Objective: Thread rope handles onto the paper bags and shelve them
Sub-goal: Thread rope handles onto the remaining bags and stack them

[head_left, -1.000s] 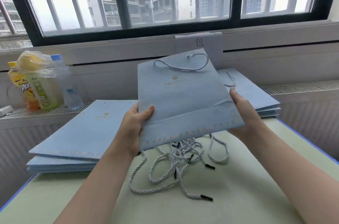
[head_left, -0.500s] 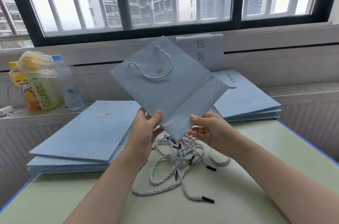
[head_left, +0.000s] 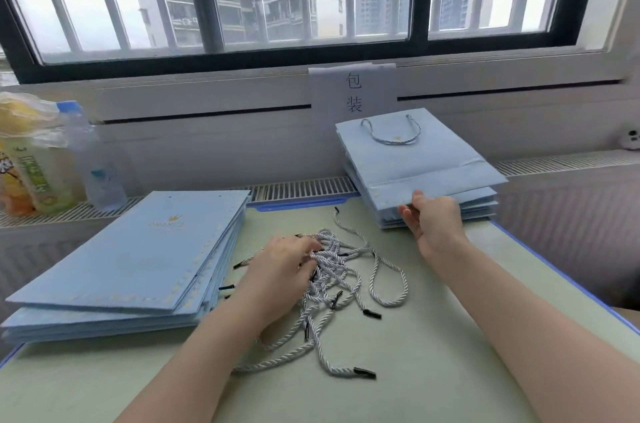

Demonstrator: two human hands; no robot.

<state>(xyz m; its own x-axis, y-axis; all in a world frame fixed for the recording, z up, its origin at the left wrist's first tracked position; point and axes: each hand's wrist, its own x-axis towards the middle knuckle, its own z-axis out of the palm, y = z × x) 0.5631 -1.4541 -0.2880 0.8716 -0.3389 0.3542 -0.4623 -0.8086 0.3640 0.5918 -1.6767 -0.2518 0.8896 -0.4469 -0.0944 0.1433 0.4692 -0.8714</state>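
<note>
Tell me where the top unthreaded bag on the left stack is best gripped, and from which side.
Probably at its near right corner, from the right. The top unthreaded bag lies flat on the left stack, so only an edge can be pinched. That corner overhangs the table beside the left hand, which rests on the ropes.

Both bare forearms are extended forward. The left hand point(head_left: 280, 270) is laid palm down, its fingers curled into twisted white rope handles point(head_left: 341, 279). The right hand point(head_left: 433, 220) is raised farther forward, its fingertips point(head_left: 415, 197) set against the near edge of a flat light-blue paper bag point(head_left: 422, 159).
</note>
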